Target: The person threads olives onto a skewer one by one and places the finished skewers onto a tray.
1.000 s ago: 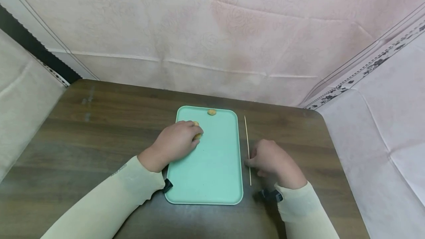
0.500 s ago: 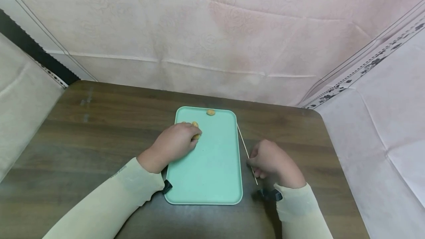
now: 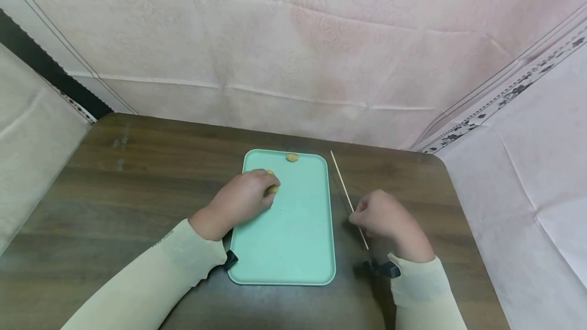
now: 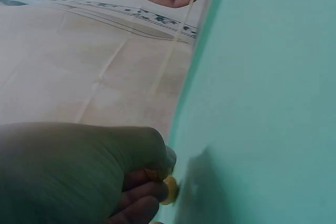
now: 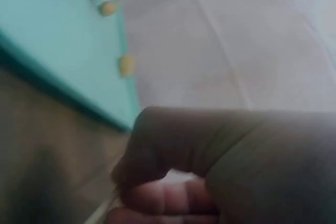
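In the head view my left hand point(image 3: 243, 197) is over the left side of a mint-green tray point(image 3: 293, 238), pinching a small rounded yellow-brown food piece point(image 3: 273, 188) between thumb and fingers. A similar piece point(image 5: 108, 8) lies right beside that hand in the right wrist view. Another one point(image 3: 292, 157) rests near the tray's far edge. To the right of the tray, my right hand point(image 3: 387, 218) pinches a thin wooden skewer point(image 3: 341, 180) below its middle. The skewer slants, its long end pointing away and leftward, above the brown table.
The tray lies on a dark wood-grain table point(image 3: 160, 167). A pale patterned cloth point(image 3: 275, 55) hangs behind the table's far edge, and more cloth point(image 3: 527, 192) falls along the right side. Both forearms wear light sleeves with dark wrist straps.
My right hand has moved slightly to the right and raised the skewer, whose far end earlier swung toward the tray's edge. My left hand stays in nearly the same place with the food piece.
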### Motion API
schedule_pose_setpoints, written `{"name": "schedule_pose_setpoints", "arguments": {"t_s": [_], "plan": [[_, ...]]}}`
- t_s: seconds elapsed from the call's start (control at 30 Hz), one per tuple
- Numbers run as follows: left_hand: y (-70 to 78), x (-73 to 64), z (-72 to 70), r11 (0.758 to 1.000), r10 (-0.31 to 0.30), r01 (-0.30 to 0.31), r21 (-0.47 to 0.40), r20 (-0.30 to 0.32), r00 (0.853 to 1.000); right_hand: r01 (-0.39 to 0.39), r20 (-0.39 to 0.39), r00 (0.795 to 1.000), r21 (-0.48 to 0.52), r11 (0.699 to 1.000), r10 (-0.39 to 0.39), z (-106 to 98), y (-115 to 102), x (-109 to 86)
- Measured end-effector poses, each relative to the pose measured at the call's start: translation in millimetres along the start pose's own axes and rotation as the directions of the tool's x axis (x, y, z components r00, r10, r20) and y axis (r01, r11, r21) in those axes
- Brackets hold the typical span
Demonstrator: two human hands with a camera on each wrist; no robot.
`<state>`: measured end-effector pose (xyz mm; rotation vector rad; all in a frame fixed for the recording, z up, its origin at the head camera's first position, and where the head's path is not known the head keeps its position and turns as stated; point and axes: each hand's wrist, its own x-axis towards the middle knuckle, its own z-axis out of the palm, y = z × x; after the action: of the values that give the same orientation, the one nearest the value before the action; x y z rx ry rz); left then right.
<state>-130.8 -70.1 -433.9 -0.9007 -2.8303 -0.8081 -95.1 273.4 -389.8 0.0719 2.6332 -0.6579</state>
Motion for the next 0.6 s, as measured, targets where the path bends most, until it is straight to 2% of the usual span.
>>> {"name": "schedule_pose_setpoints", "arguments": {"t_s": [0.07, 0.17, 0.27, 0.37, 0.43, 0.5, 0.53, 0.6], "plan": [[1.5, 0.3, -3.5, 0.999, -0.003, 0.002, -0.045, -0.027, 1.0, 0.065, -0.058, 0.996, -0.002, 0.998, -0.065, -7, -1, -0.7], [3.6, 0.6, -9.2, 0.995, -0.008, 0.0, -0.101, -0.076, 0.997, 0.132, -0.161, 0.979, 0.023, 0.991, -0.126, -14, -8, -3.3], [4.9, -0.4, -13.7, 0.989, -0.025, 0.007, -0.148, -0.122, 0.992, 0.178, -0.253, 0.955, 0.067, 0.982, -0.156, -16, -18, -5.1], [4.8, -1.0, -16.4, 0.974, -0.077, 0.041, -0.223, -0.155, 0.985, 0.253, -0.333, 0.921, 0.117, 0.96, -0.203, -11, -26, -5.0], [3.7, -1.0, -17.8, 0.948, -0.135, 0.076, -0.308, -0.174, 0.975, 0.307, -0.374, 0.897, 0.141, 0.941, -0.236, -5, -30, -3.6], [1.0, -0.9, -18.8, 0.909, -0.209, 0.12, -0.4, -0.187, 0.96, 0.354, -0.402, 0.878, 0.178, 0.918, -0.261, 3, -32, -1.8], [-0.8, -0.9, -19.2, 0.881, -0.251, 0.146, -0.449, -0.184, 0.95, 0.379, -0.411, 0.869, 0.191, 0.905, -0.277, 6, -33, -0.8], [-5.1, -1.5, -20.8, 0.812, -0.338, 0.197, -0.549, -0.167, 0.926, 0.427, -0.421, 0.853, 0.22, 0.877, -0.309, 14, -33, 2.5]]}}
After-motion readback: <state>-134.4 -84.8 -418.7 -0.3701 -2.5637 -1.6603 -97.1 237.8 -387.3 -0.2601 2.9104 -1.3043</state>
